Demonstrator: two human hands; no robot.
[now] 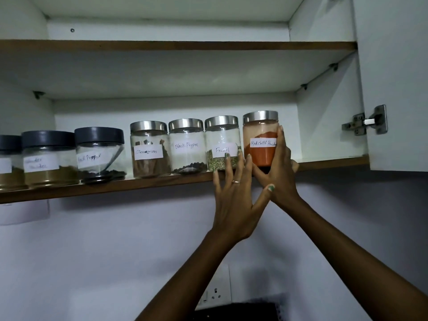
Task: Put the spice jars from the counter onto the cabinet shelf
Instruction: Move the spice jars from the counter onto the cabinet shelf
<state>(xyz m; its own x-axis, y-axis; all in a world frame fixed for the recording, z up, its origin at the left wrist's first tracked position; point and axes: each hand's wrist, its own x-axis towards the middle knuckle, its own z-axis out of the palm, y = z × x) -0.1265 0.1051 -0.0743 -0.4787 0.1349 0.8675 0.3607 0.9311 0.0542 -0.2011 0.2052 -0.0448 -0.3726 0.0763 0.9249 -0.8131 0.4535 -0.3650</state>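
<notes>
The red chilli powder jar [261,135], steel-lidded, is at the right end of the row on the lower cabinet shelf [115,186]. My right hand [281,174] grips it from below and along its right side, hiding its base. My left hand [234,200] has straight fingers; its fingertips touch the fennel jar [221,137] and the shelf's front edge. To the left stand the steel-lidded black pepper jar [187,147] and the cinnamon jar [150,149]. Further left are dark-lidded jars: black pepper [99,154], coriander powder [47,158] and one cut off at the frame edge [9,161].
The cabinet door [398,84] stands open on the right, with its hinge [368,122] beside the shelf end. An upper shelf [162,46] runs above the jars. Bare shelf lies right of the chilli jar. A wall socket [215,295] sits low on the wall.
</notes>
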